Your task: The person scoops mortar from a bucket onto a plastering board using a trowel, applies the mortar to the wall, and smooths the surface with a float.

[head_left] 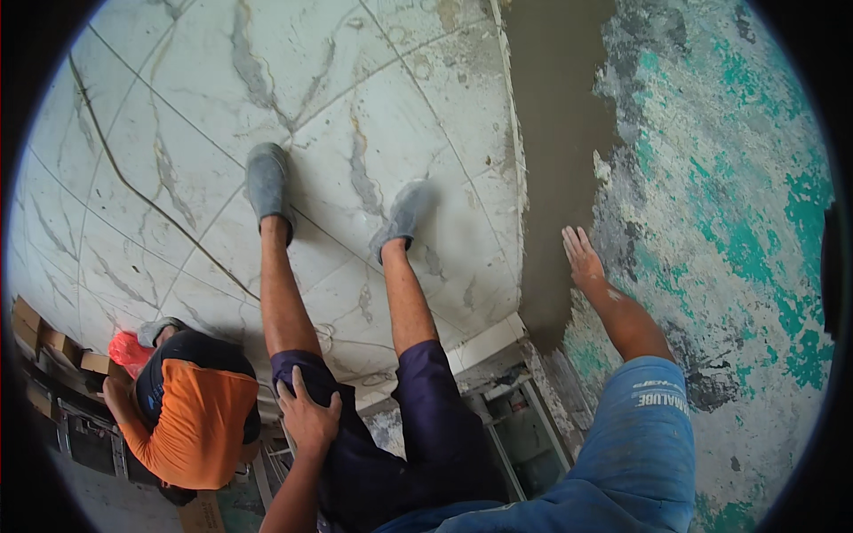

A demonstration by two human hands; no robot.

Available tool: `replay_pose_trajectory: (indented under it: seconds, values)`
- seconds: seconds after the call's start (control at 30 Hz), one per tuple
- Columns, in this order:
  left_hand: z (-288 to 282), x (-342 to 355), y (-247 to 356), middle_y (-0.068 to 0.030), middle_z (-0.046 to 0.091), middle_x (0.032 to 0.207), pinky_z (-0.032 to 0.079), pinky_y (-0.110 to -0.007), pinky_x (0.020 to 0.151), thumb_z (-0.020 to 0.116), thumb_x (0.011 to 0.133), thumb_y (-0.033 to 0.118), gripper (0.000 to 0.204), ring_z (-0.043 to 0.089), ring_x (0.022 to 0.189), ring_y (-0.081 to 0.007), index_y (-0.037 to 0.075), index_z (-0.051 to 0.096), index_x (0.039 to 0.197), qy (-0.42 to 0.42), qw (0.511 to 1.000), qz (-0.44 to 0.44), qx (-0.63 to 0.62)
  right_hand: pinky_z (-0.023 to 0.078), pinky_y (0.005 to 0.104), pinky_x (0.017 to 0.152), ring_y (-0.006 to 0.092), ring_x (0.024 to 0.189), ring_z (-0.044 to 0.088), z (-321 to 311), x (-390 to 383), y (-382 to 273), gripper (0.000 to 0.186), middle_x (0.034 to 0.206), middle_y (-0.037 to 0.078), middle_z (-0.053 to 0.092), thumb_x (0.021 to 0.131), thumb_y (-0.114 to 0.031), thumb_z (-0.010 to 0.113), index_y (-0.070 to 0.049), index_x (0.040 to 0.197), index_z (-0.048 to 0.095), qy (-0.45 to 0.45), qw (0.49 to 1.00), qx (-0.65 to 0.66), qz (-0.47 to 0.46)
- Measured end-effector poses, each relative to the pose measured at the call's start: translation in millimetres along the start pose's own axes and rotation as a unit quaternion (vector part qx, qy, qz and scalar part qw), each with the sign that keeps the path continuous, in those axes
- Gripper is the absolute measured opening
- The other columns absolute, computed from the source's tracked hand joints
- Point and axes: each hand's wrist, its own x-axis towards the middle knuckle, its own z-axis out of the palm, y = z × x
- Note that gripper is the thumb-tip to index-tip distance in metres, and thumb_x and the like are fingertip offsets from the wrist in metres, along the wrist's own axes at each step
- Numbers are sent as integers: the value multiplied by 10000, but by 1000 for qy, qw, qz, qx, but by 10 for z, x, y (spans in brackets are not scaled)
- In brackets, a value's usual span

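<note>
My left hand [308,413] rests on the thigh of my dark purple shorts [449,391], its fingers spread and nothing in it. My right hand [582,258] is stretched out to the right, fingers straight and holding nothing. Its fingertips are at the edge of a smooth grey mortar band [562,115] beside a rough wall [711,169] with peeling green and white paint. Whether the palm presses on the wall I cannot tell. Both my feet, in grey shoes [268,182], are on marble-patterned tiles [355,107]; the right shoe is slightly blurred.
A co-worker in an orange and dark shirt [209,417] bends over at the lower left, beside a red plastic bag [131,353] and cardboard boxes [59,347]. A cable [142,188] crosses the tiles. Metal-framed panes [524,431] stand below my legs.
</note>
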Motion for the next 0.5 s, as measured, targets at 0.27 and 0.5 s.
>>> replay_pose_trajectory:
  seconds: [0.27, 0.5]
  values:
    - [-62, -83, -42, -301, 302, 1434, 430, -499, 995, 760, 709, 387, 907, 407, 1261, -455, 122, 312, 1452, -21, 999, -8, -33, 16, 539, 1178, 328, 1470, 74, -20, -540, -123, 606, 1589, 125, 167, 972, -354, 347, -38, 1487, 297, -46, 997, 57, -32]
    - [-97, -274, -261, -262, 296, 1477, 424, -519, 1000, 679, 777, 501, 857, 403, 1300, -433, 176, 303, 1476, -13, 998, 40, -48, 218, 558, 1115, 365, 1372, 327, -217, -2074, -1165, 596, 1457, 197, 398, 941, -438, 420, -49, 1391, 462, 94, 953, 285, 31]
